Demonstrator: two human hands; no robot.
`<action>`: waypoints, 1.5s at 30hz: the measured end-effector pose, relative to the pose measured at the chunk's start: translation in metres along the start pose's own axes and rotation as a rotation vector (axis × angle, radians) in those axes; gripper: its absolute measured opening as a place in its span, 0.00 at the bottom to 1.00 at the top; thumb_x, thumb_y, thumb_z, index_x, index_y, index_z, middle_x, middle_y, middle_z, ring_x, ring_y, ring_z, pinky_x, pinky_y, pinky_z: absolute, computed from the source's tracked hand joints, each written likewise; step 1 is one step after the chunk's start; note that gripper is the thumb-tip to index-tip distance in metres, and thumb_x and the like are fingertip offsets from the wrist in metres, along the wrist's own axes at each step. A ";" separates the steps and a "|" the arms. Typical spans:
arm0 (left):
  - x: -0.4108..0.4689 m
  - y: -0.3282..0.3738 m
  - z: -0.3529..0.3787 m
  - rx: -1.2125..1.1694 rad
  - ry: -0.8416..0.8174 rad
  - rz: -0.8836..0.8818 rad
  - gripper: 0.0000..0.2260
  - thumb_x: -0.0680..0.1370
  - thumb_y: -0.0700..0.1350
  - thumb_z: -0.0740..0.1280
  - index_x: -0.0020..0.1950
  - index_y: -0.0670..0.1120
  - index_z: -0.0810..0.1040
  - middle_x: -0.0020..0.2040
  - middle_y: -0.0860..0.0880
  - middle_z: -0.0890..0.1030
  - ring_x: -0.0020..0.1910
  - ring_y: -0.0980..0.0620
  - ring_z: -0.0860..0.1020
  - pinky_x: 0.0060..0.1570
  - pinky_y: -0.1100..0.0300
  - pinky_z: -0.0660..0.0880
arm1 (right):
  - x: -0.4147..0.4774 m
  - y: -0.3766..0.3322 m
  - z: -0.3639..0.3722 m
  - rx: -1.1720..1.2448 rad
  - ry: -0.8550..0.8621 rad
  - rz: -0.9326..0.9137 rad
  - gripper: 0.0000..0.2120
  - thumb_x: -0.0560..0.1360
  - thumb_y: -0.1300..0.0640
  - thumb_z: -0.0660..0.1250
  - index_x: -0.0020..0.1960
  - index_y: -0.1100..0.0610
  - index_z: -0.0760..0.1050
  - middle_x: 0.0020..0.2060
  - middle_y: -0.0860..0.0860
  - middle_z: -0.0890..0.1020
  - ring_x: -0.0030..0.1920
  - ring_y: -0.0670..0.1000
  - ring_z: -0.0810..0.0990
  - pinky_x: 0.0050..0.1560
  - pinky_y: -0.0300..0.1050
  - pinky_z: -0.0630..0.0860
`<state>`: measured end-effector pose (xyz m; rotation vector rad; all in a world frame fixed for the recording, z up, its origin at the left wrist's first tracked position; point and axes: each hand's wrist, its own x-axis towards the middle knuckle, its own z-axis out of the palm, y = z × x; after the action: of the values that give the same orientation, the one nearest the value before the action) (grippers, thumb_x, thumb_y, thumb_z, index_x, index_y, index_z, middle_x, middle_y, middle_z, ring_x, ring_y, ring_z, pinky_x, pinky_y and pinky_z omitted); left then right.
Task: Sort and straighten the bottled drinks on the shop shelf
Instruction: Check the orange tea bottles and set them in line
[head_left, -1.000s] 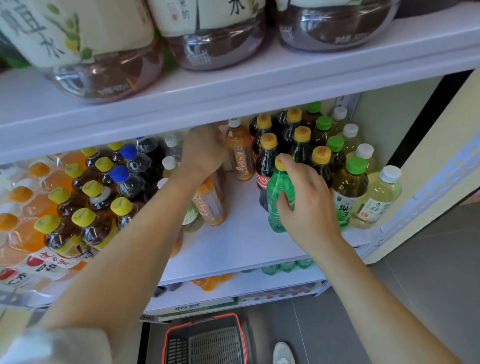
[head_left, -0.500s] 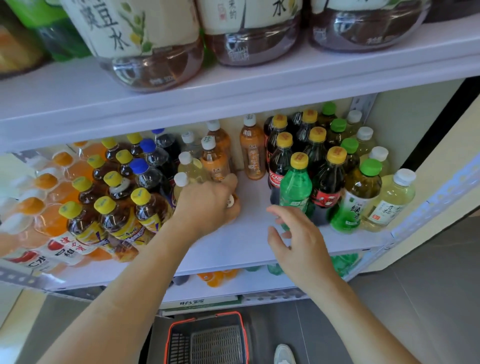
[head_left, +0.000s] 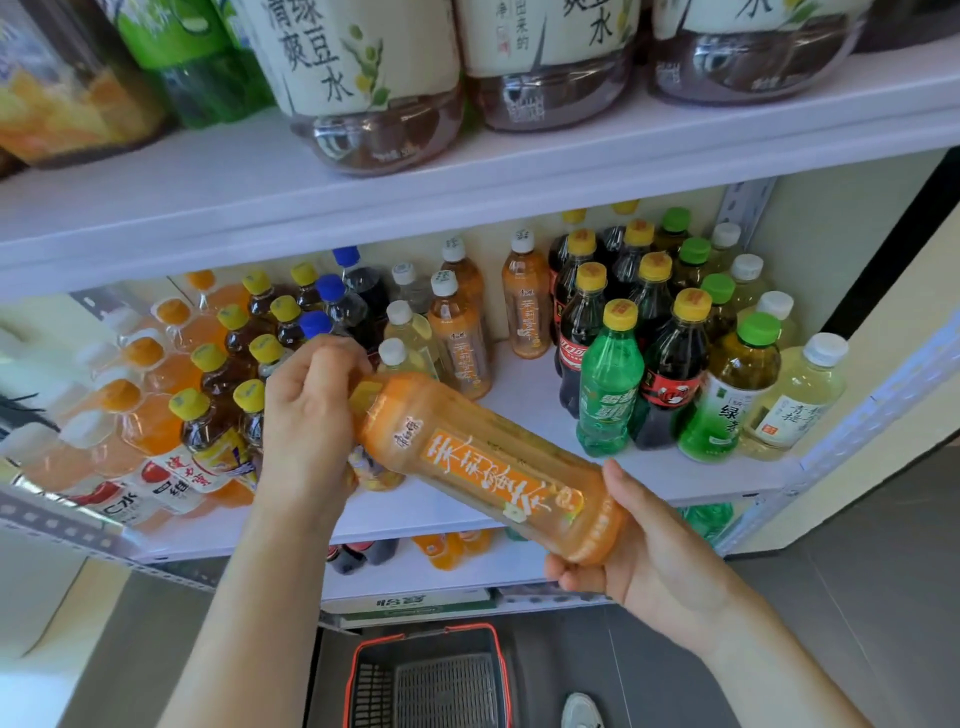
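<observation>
An orange tea bottle (head_left: 483, 462) lies tilted in front of the middle shelf (head_left: 519, 410), neck up-left, base down-right. My left hand (head_left: 306, 415) grips its neck end, hiding the cap. My right hand (head_left: 634, 540) holds its base from below. Behind it, two more orange tea bottles (head_left: 460, 338) stand on the shelf beside pale yellow bottles (head_left: 410, 332). A green soda bottle (head_left: 608, 384) stands at the front of the cola group (head_left: 670, 364) on the right.
Dark tea bottles with yellow caps (head_left: 223, 395) and wrapped orange drinks (head_left: 135, 405) fill the left. Green tea (head_left: 732, 395) and pale drinks (head_left: 800, 395) stand far right. Large jugs (head_left: 363, 78) sit on the upper shelf. A red basket (head_left: 431, 675) is on the floor.
My left hand lifted the orange tea bottle off the shelf and tipped it over. My right hand left the green soda bottle and came under the tea bottle's base.
</observation>
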<state>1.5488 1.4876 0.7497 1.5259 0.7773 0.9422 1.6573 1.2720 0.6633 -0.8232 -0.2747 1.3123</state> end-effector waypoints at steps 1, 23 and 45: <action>-0.002 -0.001 -0.003 -0.027 0.012 -0.025 0.12 0.75 0.45 0.62 0.32 0.50 0.75 0.28 0.53 0.68 0.29 0.54 0.66 0.29 0.58 0.62 | -0.001 -0.003 0.005 -0.020 0.030 -0.028 0.29 0.66 0.38 0.74 0.59 0.56 0.81 0.47 0.64 0.83 0.36 0.58 0.83 0.33 0.46 0.80; -0.040 -0.025 0.019 -0.317 -0.147 -0.315 0.43 0.65 0.54 0.78 0.75 0.58 0.61 0.58 0.46 0.82 0.55 0.46 0.83 0.43 0.54 0.82 | -0.012 -0.009 0.046 -0.729 0.328 -0.673 0.24 0.65 0.49 0.76 0.61 0.44 0.77 0.54 0.47 0.81 0.52 0.48 0.82 0.45 0.35 0.78; -0.038 -0.014 0.021 -0.512 -0.363 -0.172 0.40 0.65 0.41 0.77 0.75 0.50 0.65 0.57 0.42 0.82 0.54 0.41 0.82 0.45 0.45 0.81 | -0.014 -0.025 0.035 -0.168 0.109 -0.059 0.34 0.69 0.32 0.67 0.64 0.56 0.77 0.55 0.64 0.82 0.48 0.61 0.84 0.45 0.57 0.82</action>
<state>1.5499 1.4471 0.7295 1.1126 0.3595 0.6445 1.6505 1.2717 0.7076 -1.0176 -0.3231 1.1959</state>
